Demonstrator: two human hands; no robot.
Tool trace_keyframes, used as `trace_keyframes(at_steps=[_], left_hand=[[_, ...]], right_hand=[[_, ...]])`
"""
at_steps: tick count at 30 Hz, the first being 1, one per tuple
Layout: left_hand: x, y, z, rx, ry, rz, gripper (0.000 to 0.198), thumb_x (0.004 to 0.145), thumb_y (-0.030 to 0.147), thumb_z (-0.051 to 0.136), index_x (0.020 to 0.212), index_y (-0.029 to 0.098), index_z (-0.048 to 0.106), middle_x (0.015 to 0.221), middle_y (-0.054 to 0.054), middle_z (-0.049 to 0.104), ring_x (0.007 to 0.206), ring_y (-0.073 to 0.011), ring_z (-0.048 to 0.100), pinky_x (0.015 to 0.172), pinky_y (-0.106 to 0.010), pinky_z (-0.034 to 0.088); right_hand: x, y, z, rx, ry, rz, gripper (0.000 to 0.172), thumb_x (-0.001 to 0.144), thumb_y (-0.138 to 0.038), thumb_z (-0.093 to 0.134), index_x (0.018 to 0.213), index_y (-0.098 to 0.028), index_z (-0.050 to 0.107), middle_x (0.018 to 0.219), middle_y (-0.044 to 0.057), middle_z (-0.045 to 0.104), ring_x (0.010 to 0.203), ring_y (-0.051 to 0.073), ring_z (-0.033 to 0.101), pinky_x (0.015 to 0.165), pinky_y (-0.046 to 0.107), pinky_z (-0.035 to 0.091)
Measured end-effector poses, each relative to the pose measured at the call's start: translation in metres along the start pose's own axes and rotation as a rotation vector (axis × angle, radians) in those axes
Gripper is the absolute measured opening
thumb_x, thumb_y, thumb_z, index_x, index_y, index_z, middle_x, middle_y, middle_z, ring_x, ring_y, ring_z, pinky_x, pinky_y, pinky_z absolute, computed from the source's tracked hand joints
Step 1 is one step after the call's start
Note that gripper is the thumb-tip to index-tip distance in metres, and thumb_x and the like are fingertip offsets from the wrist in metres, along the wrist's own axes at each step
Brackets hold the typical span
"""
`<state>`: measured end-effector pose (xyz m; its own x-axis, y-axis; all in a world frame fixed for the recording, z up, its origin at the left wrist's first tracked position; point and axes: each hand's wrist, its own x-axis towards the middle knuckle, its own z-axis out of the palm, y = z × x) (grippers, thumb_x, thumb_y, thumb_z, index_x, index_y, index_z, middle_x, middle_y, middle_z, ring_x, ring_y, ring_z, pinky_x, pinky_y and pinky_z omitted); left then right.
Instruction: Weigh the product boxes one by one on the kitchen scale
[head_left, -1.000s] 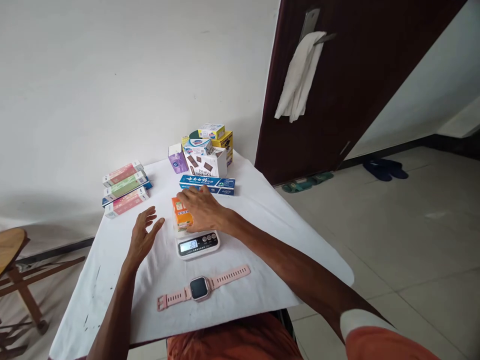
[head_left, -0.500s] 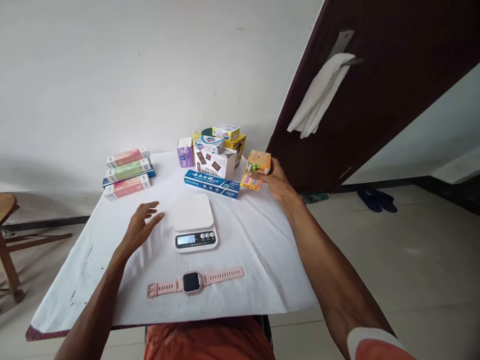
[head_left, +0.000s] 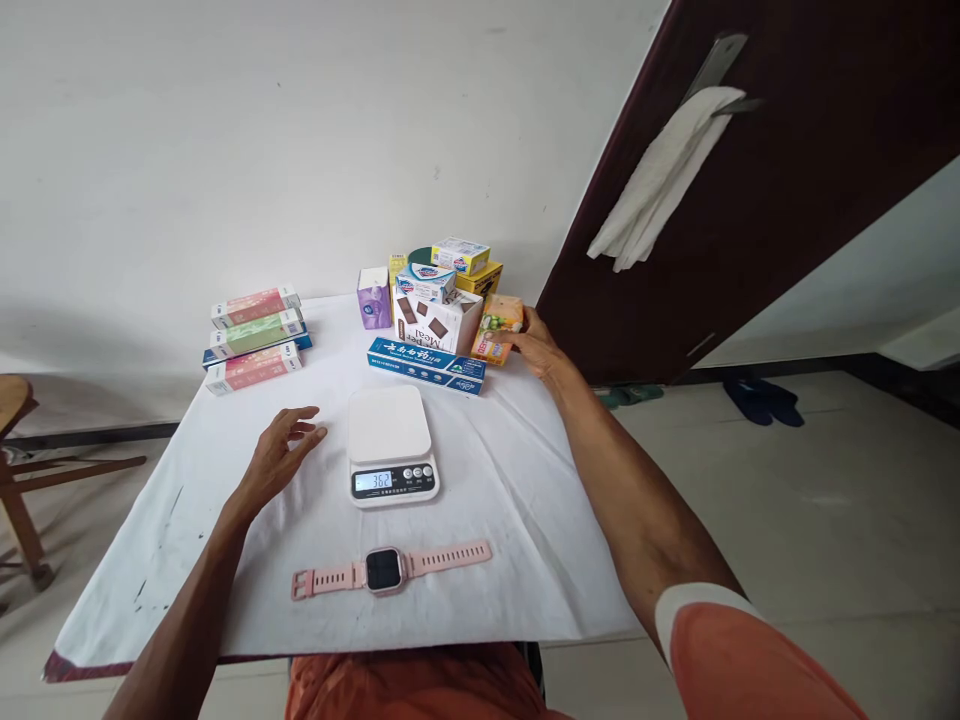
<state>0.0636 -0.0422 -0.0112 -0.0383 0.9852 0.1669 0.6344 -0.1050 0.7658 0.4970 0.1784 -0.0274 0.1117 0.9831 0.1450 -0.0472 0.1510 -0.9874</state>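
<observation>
My right hand (head_left: pixel 536 347) is closed on an orange and yellow box (head_left: pixel 499 328), which stands against the right side of the white box with chocolate squares (head_left: pixel 435 320). Left of the white kitchen scale (head_left: pixel 388 428), my left hand (head_left: pixel 283 450) hovers with its fingers apart and nothing in them. The scale's plate carries nothing, and its display appears to read 362. In front of the white box lies a long blue carton (head_left: pixel 426 367). A pink-strapped watch (head_left: pixel 384 571) lies flat near the front edge.
Several slim boxes (head_left: pixel 255 340) lie at the back left of the cloth-covered table (head_left: pixel 517 560). A purple box (head_left: pixel 373 298) and yellow boxes (head_left: pixel 480 276) stand at the back. A towel (head_left: pixel 664 180) hangs from the door handle; a wooden stool (head_left: pixel 22 520) stands left.
My right hand has moved the orange and yellow box left and back, up against the group of boxes. The scale's reading has changed. My left hand has barely moved.
</observation>
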Motion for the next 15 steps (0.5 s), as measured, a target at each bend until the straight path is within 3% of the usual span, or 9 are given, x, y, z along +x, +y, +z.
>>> trace_keyframes(at_steps=[4,10,15], left_hand=[[-0.001,0.004,0.0,-0.011,-0.003,0.028,0.057,0.089,0.069,0.065,0.121,0.023,0.07,0.123,-0.011,0.069,0.103,-0.0268,0.075,0.087,-0.042,0.062],[-0.004,-0.001,-0.001,-0.024,0.008,0.053,0.052,0.089,0.068,0.066,0.118,0.024,0.07,0.123,-0.01,0.071,0.1,-0.026,0.076,0.086,-0.043,0.063],[-0.007,-0.006,-0.006,-0.007,0.016,0.076,0.047,0.091,0.061,0.067,0.118,0.023,0.07,0.117,-0.009,0.07,0.097,-0.0239,0.076,0.086,-0.041,0.063]], right_hand=[[-0.014,0.012,0.011,-0.006,-0.034,-0.025,0.083,0.047,-0.028,0.092,0.122,-0.032,0.058,0.125,0.0,0.07,0.119,0.027,0.068,0.099,0.045,0.062],[-0.033,0.008,0.019,-0.017,-0.058,0.033,0.089,0.052,-0.033,0.091,0.133,-0.032,0.054,0.127,0.003,0.071,0.118,0.027,0.07,0.103,0.046,0.06],[-0.05,0.018,0.018,-0.302,0.047,-0.038,0.072,0.069,-0.05,0.082,0.131,-0.028,0.056,0.125,0.009,0.074,0.111,0.028,0.073,0.096,0.042,0.062]])
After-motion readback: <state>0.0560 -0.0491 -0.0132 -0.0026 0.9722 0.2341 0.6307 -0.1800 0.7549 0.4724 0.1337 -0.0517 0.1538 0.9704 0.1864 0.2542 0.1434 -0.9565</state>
